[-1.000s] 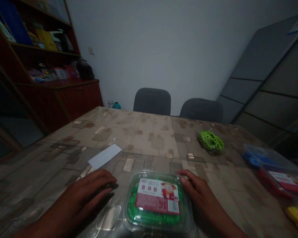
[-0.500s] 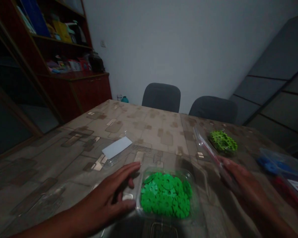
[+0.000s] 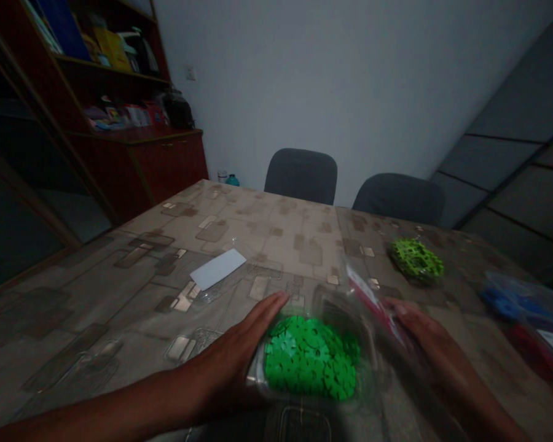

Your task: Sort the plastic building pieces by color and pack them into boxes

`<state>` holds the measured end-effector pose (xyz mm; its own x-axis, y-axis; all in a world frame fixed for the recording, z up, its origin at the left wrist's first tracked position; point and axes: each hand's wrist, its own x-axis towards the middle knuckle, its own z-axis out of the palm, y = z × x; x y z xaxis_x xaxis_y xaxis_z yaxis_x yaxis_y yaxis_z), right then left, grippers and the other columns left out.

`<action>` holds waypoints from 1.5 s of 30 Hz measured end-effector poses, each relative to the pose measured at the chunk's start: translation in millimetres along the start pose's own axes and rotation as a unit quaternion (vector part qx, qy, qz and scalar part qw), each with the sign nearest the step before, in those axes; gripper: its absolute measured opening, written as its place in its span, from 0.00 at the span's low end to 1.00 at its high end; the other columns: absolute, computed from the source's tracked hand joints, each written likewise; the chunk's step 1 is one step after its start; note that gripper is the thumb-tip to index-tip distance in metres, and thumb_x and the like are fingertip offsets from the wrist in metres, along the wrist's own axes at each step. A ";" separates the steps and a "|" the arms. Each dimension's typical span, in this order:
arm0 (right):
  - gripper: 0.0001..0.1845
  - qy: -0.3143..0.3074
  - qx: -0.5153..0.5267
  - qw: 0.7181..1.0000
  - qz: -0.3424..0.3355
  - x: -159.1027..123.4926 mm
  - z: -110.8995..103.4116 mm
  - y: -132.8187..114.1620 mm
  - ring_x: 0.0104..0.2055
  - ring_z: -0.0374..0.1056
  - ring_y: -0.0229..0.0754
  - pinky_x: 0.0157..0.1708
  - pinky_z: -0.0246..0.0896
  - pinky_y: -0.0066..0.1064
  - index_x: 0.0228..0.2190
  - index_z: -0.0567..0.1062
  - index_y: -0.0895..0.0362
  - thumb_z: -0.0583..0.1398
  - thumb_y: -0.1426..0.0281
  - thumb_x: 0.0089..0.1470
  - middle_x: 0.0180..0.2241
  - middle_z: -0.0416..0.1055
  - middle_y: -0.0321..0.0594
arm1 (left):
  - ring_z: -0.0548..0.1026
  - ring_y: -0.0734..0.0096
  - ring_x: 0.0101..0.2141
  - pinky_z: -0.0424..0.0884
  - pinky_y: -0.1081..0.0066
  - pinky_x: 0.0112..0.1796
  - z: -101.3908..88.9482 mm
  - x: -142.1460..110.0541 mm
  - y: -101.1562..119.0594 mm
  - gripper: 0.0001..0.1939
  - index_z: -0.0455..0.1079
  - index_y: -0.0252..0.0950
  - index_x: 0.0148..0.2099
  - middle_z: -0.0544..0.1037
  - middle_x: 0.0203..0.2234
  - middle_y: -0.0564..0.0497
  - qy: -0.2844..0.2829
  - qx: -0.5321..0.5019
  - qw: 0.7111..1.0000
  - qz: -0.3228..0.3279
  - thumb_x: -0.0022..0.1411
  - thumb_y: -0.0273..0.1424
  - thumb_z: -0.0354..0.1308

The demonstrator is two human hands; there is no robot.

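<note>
A clear plastic container (image 3: 365,380) full of green notched discs (image 3: 311,359) sits uncovered in front of me. My left hand (image 3: 239,350) grips its left side, fingers along the far corner and the thumb hidden. To the right, my right hand (image 3: 424,334) holds a clear plastic lid (image 3: 371,301) with a red and white label, tilted on edge and blurred. The lid is apart from the container. Beyond my right hand lies a pile of yellow-green notched pieces (image 3: 417,259), seemingly in a clear container.
A white card (image 3: 218,269) lies on clear plastic at left centre of the patterned table (image 3: 267,227). Clear containers with blue pieces (image 3: 511,301) and red pieces (image 3: 532,350) stand at the right edge. Two grey chairs (image 3: 300,176) are behind the table.
My left hand has moved right from beside the container and taken hold of its left side. The lid in my right hand has moved left, closer to the container, turning its label into view.
</note>
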<state>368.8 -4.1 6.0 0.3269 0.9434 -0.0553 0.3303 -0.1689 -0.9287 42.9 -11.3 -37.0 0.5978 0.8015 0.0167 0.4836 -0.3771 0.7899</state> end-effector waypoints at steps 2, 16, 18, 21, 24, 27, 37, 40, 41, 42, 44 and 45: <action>0.26 -0.022 -0.007 1.000 0.005 -8.7 11.2 2.9 0.34 0.77 0.51 0.25 0.70 0.31 0.33 0.84 0.53 0.62 0.45 0.47 0.36 0.82 0.44 | 0.44 0.36 0.69 0.47 0.40 0.65 -17.3 -7.2 4.4 0.61 0.33 0.41 0.75 0.39 0.73 0.36 -0.031 -0.021 0.999 -0.033 0.52 0.32 0.71; 0.32 -0.140 -0.155 0.974 -0.088 -13.3 29.5 22.5 0.35 0.78 0.54 0.32 0.70 0.35 0.50 0.78 0.56 0.55 0.46 0.57 0.35 0.83 0.45 | 0.66 0.74 0.27 0.62 0.74 0.28 2.5 11.9 8.8 0.24 0.68 0.39 0.57 0.68 0.33 0.54 0.138 -0.383 0.900 -0.157 0.63 0.42 0.64; 0.30 -0.155 -0.139 0.974 -0.087 -11.3 30.2 21.4 0.37 0.77 0.53 0.34 0.70 0.35 0.48 0.79 0.55 0.55 0.46 0.58 0.36 0.83 0.44 | 0.63 0.78 0.24 0.57 0.77 0.23 5.2 16.4 9.4 0.23 0.68 0.40 0.57 0.65 0.32 0.56 0.133 -0.412 0.886 -0.164 0.62 0.39 0.64; 0.26 -0.175 -0.094 0.976 -0.095 -9.4 35.2 18.9 0.40 0.75 0.52 0.36 0.69 0.34 0.40 0.80 0.55 0.55 0.48 0.60 0.38 0.81 0.44 | 0.61 0.81 0.21 0.53 0.78 0.18 6.1 17.0 11.1 0.25 0.66 0.41 0.59 0.64 0.32 0.57 0.127 -0.431 0.877 -0.174 0.61 0.39 0.64; 0.26 -0.179 -0.025 0.981 -0.077 -10.3 43.2 16.9 0.36 0.73 0.49 0.34 0.68 0.33 0.33 0.79 0.54 0.54 0.47 0.61 0.33 0.78 0.42 | 0.60 0.82 0.19 0.53 0.79 0.17 7.9 15.9 12.0 0.26 0.68 0.38 0.58 0.65 0.31 0.56 0.141 -0.450 0.866 -0.165 0.61 0.41 0.65; 0.25 -0.185 0.048 0.981 -0.032 -13.0 49.2 17.7 0.33 0.70 0.47 0.33 0.66 0.32 0.31 0.77 0.54 0.56 0.46 0.60 0.29 0.74 0.38 | 0.59 0.83 0.20 0.52 0.80 0.19 9.3 15.8 13.2 0.27 0.69 0.36 0.57 0.68 0.31 0.55 0.151 -0.486 0.843 -0.173 0.58 0.41 0.68; 0.24 -0.188 0.167 0.967 0.033 -15.5 54.8 14.5 0.29 0.64 0.41 0.29 0.61 0.29 0.28 0.75 0.57 0.63 0.47 0.54 0.26 0.69 0.35 | 0.60 0.81 0.20 0.53 0.79 0.20 2.2 17.0 19.8 0.25 0.73 0.35 0.52 0.70 0.28 0.56 0.156 -0.532 0.808 -0.198 0.52 0.33 0.72; 0.25 -0.174 0.172 0.969 0.021 -13.5 55.8 10.2 0.26 0.60 0.39 0.26 0.58 0.28 0.25 0.73 0.56 0.65 0.47 0.51 0.23 0.66 0.32 | 0.66 0.79 0.24 0.59 0.80 0.23 1.4 16.3 16.7 0.26 0.72 0.36 0.54 0.72 0.30 0.55 0.159 -0.535 0.799 -0.224 0.52 0.32 0.72; 0.24 -0.179 0.177 0.968 0.022 -13.0 55.7 10.0 0.25 0.60 0.39 0.26 0.57 0.28 0.25 0.73 0.57 0.64 0.47 0.51 0.23 0.66 0.32 | 0.69 0.77 0.26 0.63 0.79 0.25 1.6 15.9 15.4 0.26 0.71 0.37 0.54 0.74 0.33 0.54 0.150 -0.537 0.798 -0.229 0.54 0.31 0.72; 0.24 -0.188 0.183 0.965 0.025 -12.6 55.4 10.4 0.25 0.60 0.39 0.27 0.58 0.28 0.26 0.73 0.57 0.64 0.47 0.52 0.23 0.66 0.32 | 0.72 0.76 0.29 0.65 0.78 0.28 2.1 15.4 14.0 0.25 0.70 0.37 0.54 0.75 0.36 0.52 0.140 -0.539 0.799 -0.228 0.55 0.31 0.71; 0.24 -0.206 0.195 0.958 0.035 -12.1 54.7 13.0 0.26 0.61 0.39 0.28 0.58 0.29 0.28 0.74 0.57 0.63 0.48 0.53 0.24 0.67 0.33 | 0.73 0.74 0.30 0.65 0.78 0.28 4.4 14.5 10.4 0.24 0.70 0.38 0.54 0.76 0.37 0.51 0.128 -0.540 0.805 -0.208 0.57 0.33 0.70; 0.24 -0.210 0.197 0.957 0.039 -11.9 54.5 14.7 0.26 0.61 0.39 0.28 0.58 0.29 0.28 0.74 0.57 0.63 0.48 0.54 0.25 0.68 0.34 | 0.72 0.75 0.28 0.64 0.78 0.26 6.0 14.2 8.3 0.23 0.70 0.38 0.54 0.75 0.36 0.51 0.129 -0.540 0.809 -0.193 0.58 0.34 0.70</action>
<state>321.5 -2.3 -26.9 -0.0758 0.9778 -0.1954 -0.0666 -0.2005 -0.9774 59.3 -5.8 -33.9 0.3142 0.8858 -0.3416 -0.3209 0.4377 0.8399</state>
